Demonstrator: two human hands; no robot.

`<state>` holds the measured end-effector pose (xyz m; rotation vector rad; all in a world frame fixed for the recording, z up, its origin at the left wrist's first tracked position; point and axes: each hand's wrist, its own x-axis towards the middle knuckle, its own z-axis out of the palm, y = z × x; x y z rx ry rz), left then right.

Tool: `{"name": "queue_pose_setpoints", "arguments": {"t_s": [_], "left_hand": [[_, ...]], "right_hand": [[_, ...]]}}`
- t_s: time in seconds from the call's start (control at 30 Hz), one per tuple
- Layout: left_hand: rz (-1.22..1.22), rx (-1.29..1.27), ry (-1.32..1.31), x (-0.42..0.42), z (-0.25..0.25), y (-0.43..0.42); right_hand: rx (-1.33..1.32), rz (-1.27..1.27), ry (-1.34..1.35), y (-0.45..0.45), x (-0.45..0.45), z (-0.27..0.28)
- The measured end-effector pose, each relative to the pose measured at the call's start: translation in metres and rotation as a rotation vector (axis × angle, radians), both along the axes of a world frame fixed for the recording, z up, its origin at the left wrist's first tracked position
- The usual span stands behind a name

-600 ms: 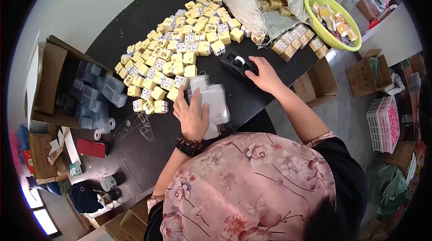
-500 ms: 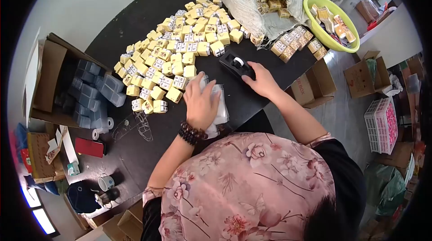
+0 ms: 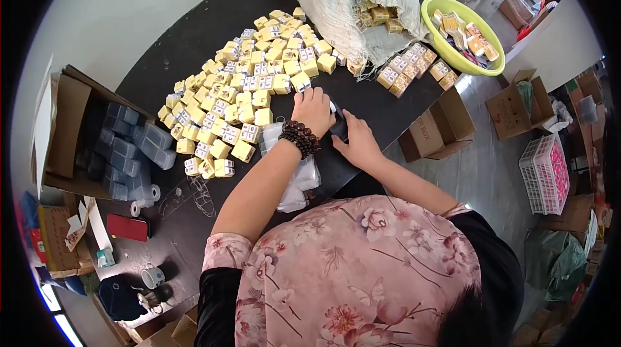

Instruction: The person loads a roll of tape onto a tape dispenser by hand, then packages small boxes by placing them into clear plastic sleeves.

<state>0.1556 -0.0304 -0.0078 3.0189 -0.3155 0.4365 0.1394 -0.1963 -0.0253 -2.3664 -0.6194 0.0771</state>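
My left hand [image 3: 313, 112] is at the left side of a black tape dispenser [image 3: 339, 125], fingers close together and bent; whatever is under them is hidden. From the right, my right hand [image 3: 359, 143] holds the dispenser, which is partly covered by both hands. Clear plastic pieces [image 3: 304, 175] lie below my left wrist, near the table's front edge. A large spread of small yellow blocks [image 3: 242, 98] with white printed sides is just beyond and left of my left hand.
A woven sack [image 3: 336, 4] and gold boxes [image 3: 404, 68] stand at the back, beside a yellow-green basin [image 3: 485, 65]. An open carton [image 3: 74, 127] of clear containers, a red phone-like object [image 3: 128, 226] and a cup [image 3: 152, 277] are at left.
My left hand has moved up and right from the clear plastic pieces to the tape dispenser. My right hand and the dispenser have shifted down and slightly left; the whole view has shifted too.
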Motion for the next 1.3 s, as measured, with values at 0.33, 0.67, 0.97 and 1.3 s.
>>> {"name": "queue_pose_setpoints", "arguments": {"t_s": [0.33,0.67,0.97,1.3], "left_hand": [[-0.006,-0.062,-0.097,-0.012,0.011,-0.007],[0.103,-0.256,-0.142,-0.01,-0.028,-0.011],[0.012,-0.374,-0.096,-0.009,-0.019,-0.004],[0.094,-0.39,0.251,-0.013,-0.003,0.013]], "right_hand": [[-0.018,-0.005,0.002,0.001,0.001,0.006],[0.337,0.039,-0.208,0.027,0.052,0.003],[0.169,0.094,-0.246,0.026,0.056,0.004],[-0.018,0.242,-0.409,0.04,0.07,0.025]]}}
